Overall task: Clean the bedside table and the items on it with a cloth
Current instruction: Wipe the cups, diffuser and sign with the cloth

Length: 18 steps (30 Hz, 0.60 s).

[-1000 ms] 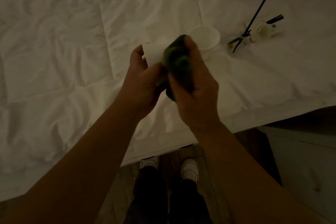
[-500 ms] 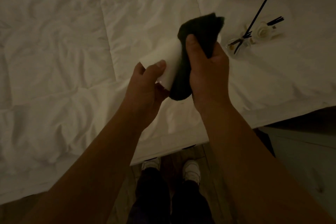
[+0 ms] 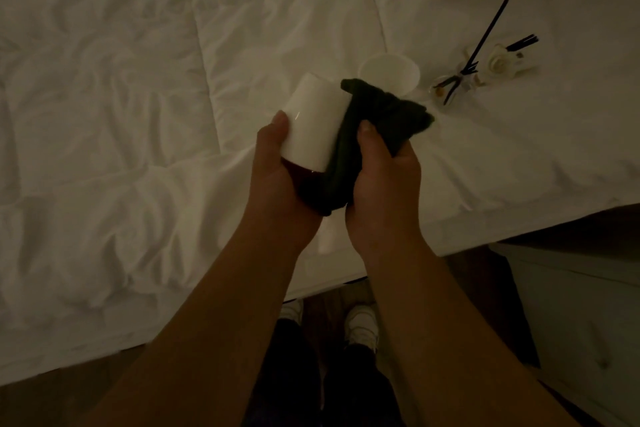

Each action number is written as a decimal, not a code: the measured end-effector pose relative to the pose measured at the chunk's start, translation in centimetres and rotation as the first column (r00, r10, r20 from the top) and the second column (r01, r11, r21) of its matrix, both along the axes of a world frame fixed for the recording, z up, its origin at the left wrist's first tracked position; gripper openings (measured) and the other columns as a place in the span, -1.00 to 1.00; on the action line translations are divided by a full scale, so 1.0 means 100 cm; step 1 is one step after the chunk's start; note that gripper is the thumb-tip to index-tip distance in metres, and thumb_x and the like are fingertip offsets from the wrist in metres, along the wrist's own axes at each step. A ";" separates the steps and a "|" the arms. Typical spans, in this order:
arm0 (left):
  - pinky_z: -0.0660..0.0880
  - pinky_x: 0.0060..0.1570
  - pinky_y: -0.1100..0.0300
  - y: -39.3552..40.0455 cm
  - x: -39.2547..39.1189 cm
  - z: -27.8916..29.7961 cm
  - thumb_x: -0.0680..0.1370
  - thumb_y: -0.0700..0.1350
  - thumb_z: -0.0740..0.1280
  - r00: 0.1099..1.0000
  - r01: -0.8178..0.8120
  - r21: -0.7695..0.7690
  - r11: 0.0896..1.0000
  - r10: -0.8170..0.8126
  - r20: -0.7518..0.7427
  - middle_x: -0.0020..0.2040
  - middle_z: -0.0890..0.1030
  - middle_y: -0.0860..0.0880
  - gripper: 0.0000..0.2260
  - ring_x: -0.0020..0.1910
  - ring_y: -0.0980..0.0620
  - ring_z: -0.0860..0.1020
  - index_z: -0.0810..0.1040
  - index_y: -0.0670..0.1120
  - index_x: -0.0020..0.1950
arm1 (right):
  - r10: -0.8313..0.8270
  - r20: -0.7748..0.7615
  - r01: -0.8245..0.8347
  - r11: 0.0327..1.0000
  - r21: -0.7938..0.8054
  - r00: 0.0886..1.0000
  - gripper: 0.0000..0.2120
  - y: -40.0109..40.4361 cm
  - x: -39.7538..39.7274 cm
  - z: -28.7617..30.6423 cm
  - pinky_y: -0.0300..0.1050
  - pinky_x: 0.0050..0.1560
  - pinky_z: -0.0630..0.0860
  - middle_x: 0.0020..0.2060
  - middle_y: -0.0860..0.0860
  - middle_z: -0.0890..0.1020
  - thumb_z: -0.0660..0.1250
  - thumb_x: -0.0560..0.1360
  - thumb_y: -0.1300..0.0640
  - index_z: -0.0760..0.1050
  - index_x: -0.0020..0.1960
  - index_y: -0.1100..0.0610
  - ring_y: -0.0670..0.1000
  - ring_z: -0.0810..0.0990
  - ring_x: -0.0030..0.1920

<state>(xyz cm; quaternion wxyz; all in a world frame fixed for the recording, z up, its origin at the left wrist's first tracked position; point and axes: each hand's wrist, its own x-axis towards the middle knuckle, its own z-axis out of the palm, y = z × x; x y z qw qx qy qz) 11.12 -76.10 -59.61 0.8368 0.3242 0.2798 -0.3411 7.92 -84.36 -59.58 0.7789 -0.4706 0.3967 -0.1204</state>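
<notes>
1. While the light is dim, one item is in hand at frame centre: a white cup (image 3: 317, 126), smooth-walled, held tilted above the edge of the bed (image 3: 104, 114), its closed end toward the upper left.
2. Left hand (image 3: 277, 170): fingers curled round the cup's lower wall, thumb up its left side; grasping it.
3. Right hand (image 3: 384, 177): thumb and fingers clenched on a dark cloth (image 3: 381, 114), which is pressed against the cup's right side and trails under its lower end.
4. Second white cup (image 3: 389, 74): lying on the bed just above and right of the cloth, mouth toward the camera, apart from both hands.
5. Reed diffuser (image 3: 460, 80), with dark sticks and a pale flower-shaped piece: lying on the bed at upper right, well apart from the hands.
6. Bench (image 3: 581, 305): pale drawer front at lower right, beside the bed; its top cannot be seen.
7. Handling, judged: the cup looks rigid, light and glossy, probably ceramic, hence slippery and breakable. Best held round the mid-wall with the whole hand, as now, while the cloth works the surface. The cloth is soft and limp; bunch it in the palm.
</notes>
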 end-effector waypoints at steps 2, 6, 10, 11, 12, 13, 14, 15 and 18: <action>0.56 0.05 -0.05 0.003 0.002 -0.001 0.37 0.18 0.36 0.996 0.027 0.036 0.999 -0.030 0.079 0.11 0.66 -0.15 -0.45 0.12 -0.14 0.61 0.49 -0.07 0.27 | 0.011 0.010 -0.011 1.000 0.007 1.000 -0.81 -0.007 0.005 0.005 0.13 0.06 0.60 0.00 -0.03 0.68 0.35 0.51 0.02 0.58 0.11 -0.06 0.02 0.65 0.03; 0.54 0.07 -0.01 0.012 -0.002 -0.002 0.43 0.05 0.26 0.959 0.135 0.111 0.985 -0.158 0.235 0.21 0.58 -0.17 -0.50 0.17 -0.14 0.57 0.42 -0.09 0.34 | 0.046 -0.040 -0.044 0.997 0.059 0.998 -0.84 -0.033 0.021 0.013 0.22 -0.01 0.61 -0.05 0.07 0.70 0.35 0.52 0.09 0.61 0.08 0.07 0.12 0.68 -0.04; 0.57 -0.12 0.14 0.027 0.012 0.001 0.39 0.04 0.34 0.857 0.225 0.356 0.907 -0.358 0.371 0.11 0.60 -0.03 -0.62 0.07 -0.03 0.61 0.48 0.06 0.20 | 0.175 0.009 -0.174 0.965 0.198 0.984 -0.82 -0.040 0.016 0.008 0.23 0.03 0.59 0.00 0.16 0.69 0.32 0.53 0.15 0.62 0.09 0.10 0.19 0.67 -0.01; 0.57 -0.14 0.15 0.031 0.018 0.002 0.36 0.05 0.39 0.810 0.242 0.413 0.878 -0.417 0.412 0.08 0.61 0.02 -0.63 0.06 -0.02 0.62 0.50 0.12 0.16 | 0.183 0.029 -0.185 0.963 0.198 0.983 -0.83 -0.038 0.012 0.006 0.22 0.04 0.59 0.00 0.15 0.69 0.31 0.53 0.16 0.63 0.07 0.08 0.19 0.67 0.00; 0.58 -0.14 0.15 0.034 0.024 0.004 0.33 0.07 0.42 0.755 0.265 0.454 0.851 -0.476 0.451 0.05 0.63 0.07 -0.63 0.06 -0.01 0.62 0.51 0.18 0.13 | 0.180 0.046 -0.185 0.966 0.182 0.983 -0.83 -0.037 0.008 0.003 0.22 0.06 0.58 0.00 0.14 0.69 0.31 0.53 0.16 0.63 0.07 0.07 0.18 0.67 0.01; 0.58 -0.14 0.14 0.035 0.030 0.007 0.31 0.08 0.44 0.694 0.290 0.485 0.825 -0.531 0.487 0.02 0.63 0.13 -0.63 0.06 0.02 0.62 0.52 0.24 0.10 | 0.171 0.066 -0.179 0.970 0.163 0.983 -0.83 -0.036 0.005 0.001 0.22 0.08 0.58 0.02 0.13 0.69 0.31 0.53 0.16 0.62 0.08 0.07 0.18 0.66 0.03; 0.59 -0.14 0.15 0.034 0.035 0.010 0.31 0.08 0.44 0.632 0.310 0.519 0.797 -0.580 0.513 0.01 0.62 0.19 -0.62 0.06 0.05 0.61 0.51 0.28 0.10 | 0.159 0.090 -0.171 0.974 0.148 0.983 -0.83 -0.036 0.002 0.000 0.21 0.10 0.56 0.03 0.12 0.68 0.31 0.53 0.17 0.62 0.08 0.07 0.18 0.65 0.06; 0.59 -0.14 0.16 0.032 0.039 0.013 0.32 0.07 0.45 0.572 0.316 0.560 0.766 -0.625 0.531 0.01 0.61 0.23 -0.60 0.06 0.09 0.61 0.48 0.29 0.12 | 0.150 0.115 -0.165 0.977 0.132 0.982 -0.82 -0.037 -0.001 -0.001 0.20 0.12 0.55 0.05 0.11 0.68 0.31 0.53 0.17 0.63 0.08 0.06 0.17 0.64 0.08; 0.58 -0.14 0.27 0.026 0.047 0.020 0.35 0.07 0.46 0.402 0.256 0.704 0.662 -0.735 0.545 0.03 0.54 0.34 -0.52 0.03 0.23 0.59 0.38 0.26 0.21 | 0.124 0.138 -0.136 0.987 0.088 0.983 -0.79 -0.036 -0.007 -0.001 0.10 0.08 0.58 0.06 0.09 0.68 0.30 0.52 0.21 0.63 0.10 0.06 0.15 0.64 0.10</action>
